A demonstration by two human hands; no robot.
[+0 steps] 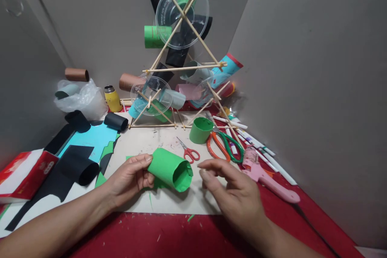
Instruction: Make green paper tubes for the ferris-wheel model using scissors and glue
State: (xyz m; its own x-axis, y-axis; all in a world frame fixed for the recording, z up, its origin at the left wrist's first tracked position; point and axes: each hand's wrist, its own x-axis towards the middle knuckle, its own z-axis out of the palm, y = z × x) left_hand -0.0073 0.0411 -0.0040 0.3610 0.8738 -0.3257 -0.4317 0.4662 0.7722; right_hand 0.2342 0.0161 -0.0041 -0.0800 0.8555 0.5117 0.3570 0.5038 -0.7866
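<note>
Lying near held green tube (166,167): red-handled scissors (187,150).

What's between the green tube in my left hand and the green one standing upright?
In the head view, red-handled scissors lie between the held tube and the upright tube.

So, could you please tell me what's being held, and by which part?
The left hand grips a green tube by its left end; right hand holds nothing.

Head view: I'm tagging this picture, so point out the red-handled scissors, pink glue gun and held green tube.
Red-handled scissors (185,150), head view: near the pivot.
Pink glue gun (269,184), head view: on the handle.
Held green tube (165,166), head view: outer wall.
</note>
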